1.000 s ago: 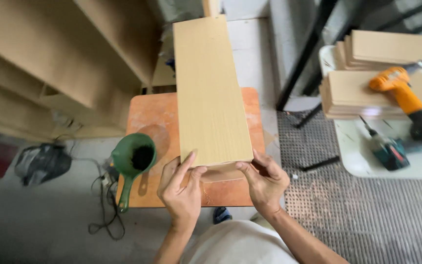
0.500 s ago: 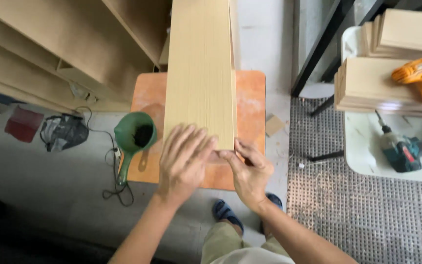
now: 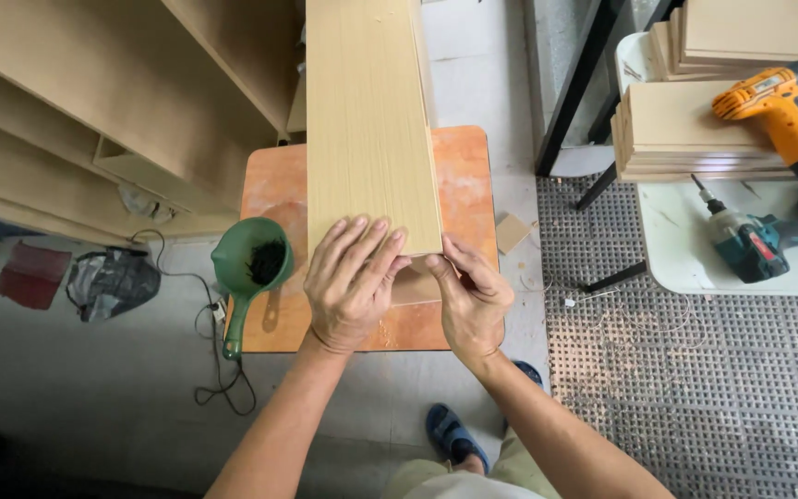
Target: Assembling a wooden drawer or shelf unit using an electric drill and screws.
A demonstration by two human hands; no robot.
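A long pale wooden board (image 3: 369, 120) lies lengthwise on an orange stool top (image 3: 468, 176), running away from me. My left hand (image 3: 351, 282) rests flat on the board's near end, fingers spread. My right hand (image 3: 470, 300) touches the near right corner and a second, lower board edge (image 3: 415, 286) beneath it. A green scoop (image 3: 249, 268) holding dark small pieces sits on the stool to the left of my left hand.
Large board panels (image 3: 94, 102) lean at the left. A white table (image 3: 695, 249) at right carries stacked boards (image 3: 685, 129), an orange drill (image 3: 782, 111) and a teal drill (image 3: 750, 245). A grey perforated mat (image 3: 695, 388), cable (image 3: 214, 370) and bags (image 3: 108, 282) lie on the floor.
My left hand has slid up onto the board's near end and lies flat. The view has shifted closer and lower; my right hand stays at the corner.
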